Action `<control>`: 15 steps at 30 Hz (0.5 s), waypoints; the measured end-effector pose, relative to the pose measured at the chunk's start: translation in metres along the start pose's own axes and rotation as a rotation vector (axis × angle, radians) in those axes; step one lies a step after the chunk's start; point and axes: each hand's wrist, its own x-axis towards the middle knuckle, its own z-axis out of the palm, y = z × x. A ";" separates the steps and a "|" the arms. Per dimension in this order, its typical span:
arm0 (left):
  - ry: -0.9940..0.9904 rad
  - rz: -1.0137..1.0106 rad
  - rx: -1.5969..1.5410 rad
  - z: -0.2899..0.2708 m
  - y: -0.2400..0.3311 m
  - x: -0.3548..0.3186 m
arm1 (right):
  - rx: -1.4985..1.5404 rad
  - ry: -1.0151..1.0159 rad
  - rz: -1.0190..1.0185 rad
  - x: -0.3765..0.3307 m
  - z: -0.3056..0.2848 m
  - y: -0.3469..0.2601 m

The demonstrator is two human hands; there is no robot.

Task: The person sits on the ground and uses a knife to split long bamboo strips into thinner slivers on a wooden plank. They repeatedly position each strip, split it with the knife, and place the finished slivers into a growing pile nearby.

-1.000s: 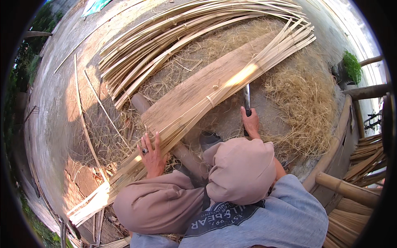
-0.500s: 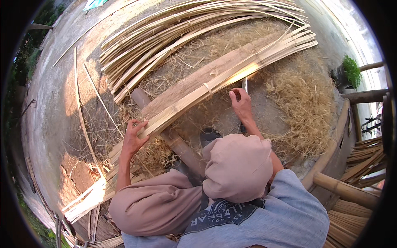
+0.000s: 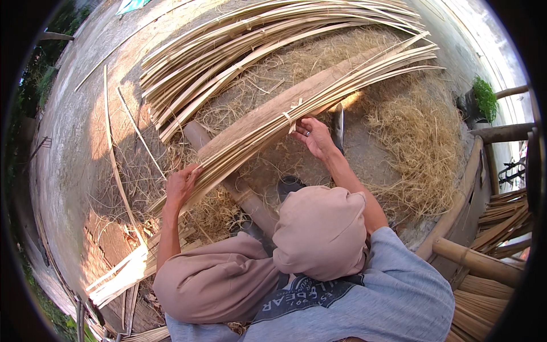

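Left hand [image 3: 181, 185]: closed around the near left end of the bundle, fingers wrapped over the strips.
Right hand [image 3: 314, 137]: curled on the bundle's middle, pinching at the tie (ring on one finger).
Bundle [image 3: 273, 122]: flat bamboo strips, lying aslant from near left to far right, across the log.
Tie [image 3: 293, 117]: pale band round the bundle, touching the right fingertips.
Log [image 3: 228, 176]: round, under the bundle, running from far left toward the knees.
Knife [image 3: 338, 121]: on the ground just right of the right hand, blade pointing far (untouched).
Stack [image 3: 256, 45]: more long strips, fanned out beyond the bundle, far side.
Shavings [image 3: 416, 142]: straw-like heap on the right, more strewn under the bundle.
Loose strips [image 3: 122, 273]: short pile, near left, well apart from both hands.
Posts [image 3: 473, 262]: bamboo, near right.
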 end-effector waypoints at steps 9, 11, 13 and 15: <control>-0.159 -0.027 -0.252 0.003 -0.015 0.005 | -0.221 0.094 0.125 0.019 0.005 -0.006; -0.104 -0.038 -0.195 -0.002 -0.005 -0.002 | -0.223 0.141 0.131 0.015 0.008 -0.004; -0.018 0.008 -0.135 0.004 0.000 -0.009 | -0.245 0.149 0.156 0.007 0.005 -0.005; 0.111 0.115 -0.074 0.013 0.001 -0.020 | -0.286 0.106 0.194 -0.005 0.007 -0.018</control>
